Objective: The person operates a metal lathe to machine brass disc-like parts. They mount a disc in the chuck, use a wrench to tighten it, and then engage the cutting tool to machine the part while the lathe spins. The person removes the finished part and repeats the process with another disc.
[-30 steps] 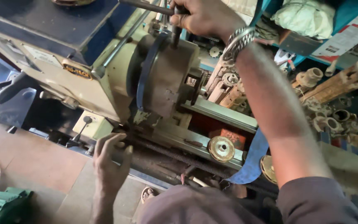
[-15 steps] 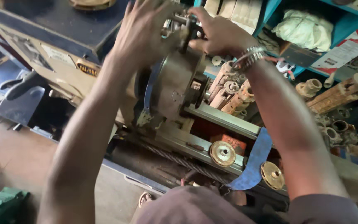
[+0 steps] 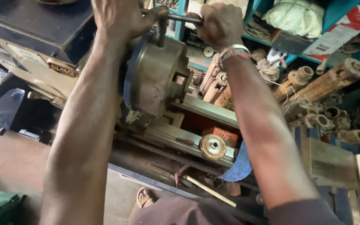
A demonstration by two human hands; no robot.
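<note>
A metal lathe stands before me, with a round grey chuck (image 3: 155,79) on its spindle. A T-shaped chuck key (image 3: 163,25) is stuck upright in the top of the chuck. My left hand (image 3: 119,16) grips the left end of the key's crossbar. My right hand (image 3: 219,25), with a metal bracelet on the wrist, grips the right end. Both arms reach up over the lathe bed (image 3: 196,137).
A brass round disc (image 3: 212,146) lies on the bed beside an orange block (image 3: 226,135). A blue strip (image 3: 240,166) hangs off the front. Shelves at the right hold several metal fittings (image 3: 326,121), wooden pieces and a cloth bundle (image 3: 296,16). A sandalled foot (image 3: 144,196) shows below.
My left hand came up from the lathe's lower front edge to the chuck key's crossbar. The right hand stayed on the key. The view moved closer to the chuck.
</note>
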